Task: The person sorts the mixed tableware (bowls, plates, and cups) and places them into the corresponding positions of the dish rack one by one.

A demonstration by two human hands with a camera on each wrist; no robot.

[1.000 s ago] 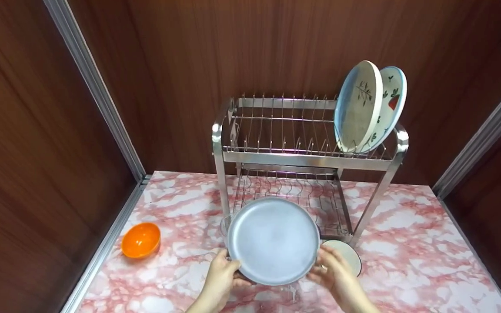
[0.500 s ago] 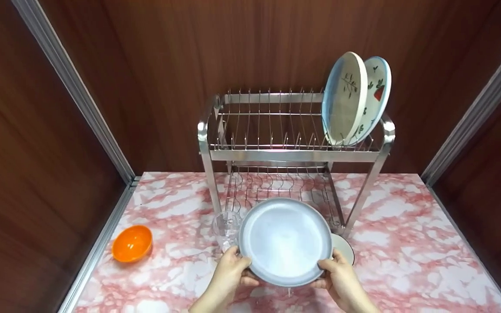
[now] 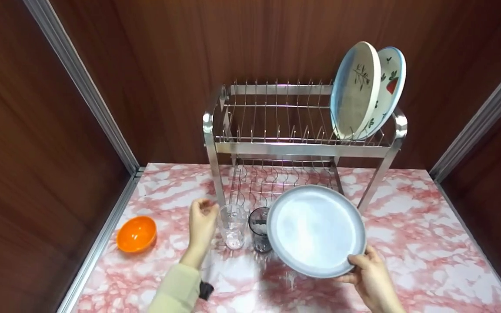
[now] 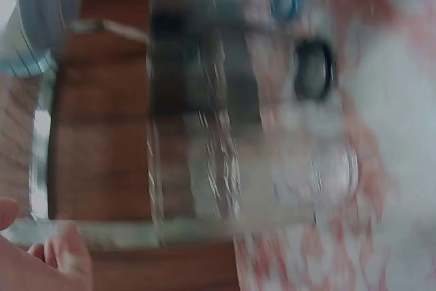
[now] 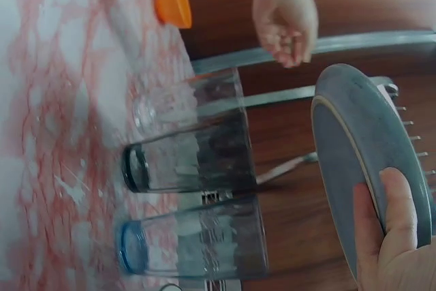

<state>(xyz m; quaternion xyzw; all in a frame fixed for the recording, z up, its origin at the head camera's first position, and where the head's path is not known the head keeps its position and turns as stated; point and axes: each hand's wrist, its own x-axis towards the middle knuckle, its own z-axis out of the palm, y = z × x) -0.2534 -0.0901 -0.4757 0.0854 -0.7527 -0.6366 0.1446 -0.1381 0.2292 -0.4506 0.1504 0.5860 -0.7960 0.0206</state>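
A round grey plate (image 3: 315,232) is held at its lower right edge by my right hand (image 3: 370,271), thumb on the upper face. In the right wrist view, the fingers (image 5: 398,209) press the plate's grey underside. My left hand (image 3: 202,224) is off the plate, loosely curled and holding nothing, beside a clear drinking glass (image 3: 233,228). Next to that glass stands a dark tinted glass (image 3: 259,232), partly covered by the plate. A blue tinted glass (image 5: 197,240) shows in the right wrist view but is hidden in the head view. The left wrist view is blurred.
Behind the glasses stands a two-tier metal dish rack (image 3: 298,150). A blue-rimmed plate (image 3: 357,91) and a strawberry-patterned plate (image 3: 392,93) stand upright at its right end. An orange bowl (image 3: 136,234) sits left on the marbled table (image 3: 424,243). Wooden walls enclose the sides and back.
My left hand has let go of the grey plate and moved up and left. My right hand alone carries the plate, shifted rightward. The clear and dark glasses are now uncovered.
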